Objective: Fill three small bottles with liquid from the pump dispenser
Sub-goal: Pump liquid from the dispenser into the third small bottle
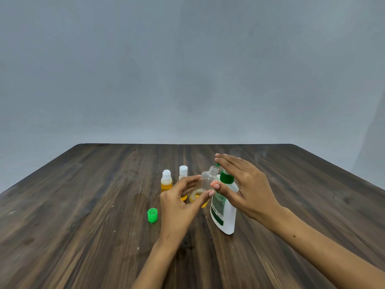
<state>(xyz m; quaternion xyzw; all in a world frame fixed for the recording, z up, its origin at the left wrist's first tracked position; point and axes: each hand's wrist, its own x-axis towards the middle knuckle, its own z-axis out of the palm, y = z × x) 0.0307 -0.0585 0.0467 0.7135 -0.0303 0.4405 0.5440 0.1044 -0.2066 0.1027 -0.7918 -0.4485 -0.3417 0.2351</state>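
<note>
At frame centre, the left hand [183, 197] grips the tilted open bottle [205, 184]; the right hand [243, 184], fingers spread flat, covers the pump dispenser [224, 203]. Its neck should stay under the spout, with slow presses.

Three small bottles are showing near the centre of the frame: two are standing capped in white, one [166, 180] left of centre and one [183, 173] just right of it, both holding yellow liquid; the third, an open clear bottle [205, 185], is sitting tilted between them and the dispenser, with a little yellow liquid at its bottom; one white pump dispenser [224, 207] with a green collar is standing right of centre; one loose green cap [152, 215] is lying lower left of the bottles; two hands, the left hand [179, 205] and the right hand [248, 188], are appearing in the lower half; one wooden table [83, 226] is bearing everything.
</note>
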